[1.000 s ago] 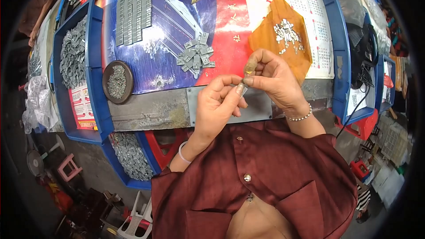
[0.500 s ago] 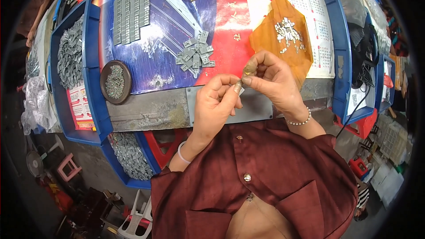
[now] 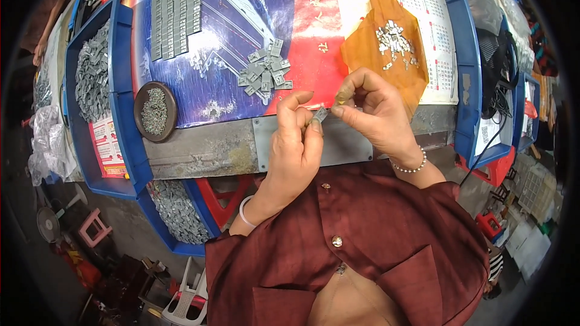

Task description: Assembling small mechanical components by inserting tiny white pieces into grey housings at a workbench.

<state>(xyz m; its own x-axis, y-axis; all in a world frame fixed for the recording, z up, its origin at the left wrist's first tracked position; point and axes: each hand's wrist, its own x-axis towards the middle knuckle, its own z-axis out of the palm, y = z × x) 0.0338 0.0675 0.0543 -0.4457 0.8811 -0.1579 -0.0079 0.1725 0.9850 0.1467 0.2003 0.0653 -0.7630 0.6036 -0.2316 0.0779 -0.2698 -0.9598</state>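
My left hand pinches a small grey rectangular plastic piece between thumb and fingers, just above the table's front edge. To its right, my right hand is closed in a pinch, its stained-looking fingertips close to the piece; whatever they hold is too small to name. A loose heap of similar grey pieces lies beyond my hands. Small silvery metal parts are spread on an orange-brown sheet at the right. Further left, a round dark dish contains many tiny metallic parts.
Rows of grey pieces lie at the far left on a printed poster. Blue bins with grey pieces flank the left side; another blue bin holds bags and black cable at the right. A red stool stands below the table.
My hands have moved apart slightly, the left one shifting left and its index finger lifting. The grey piece in my left hand now shows more fully.
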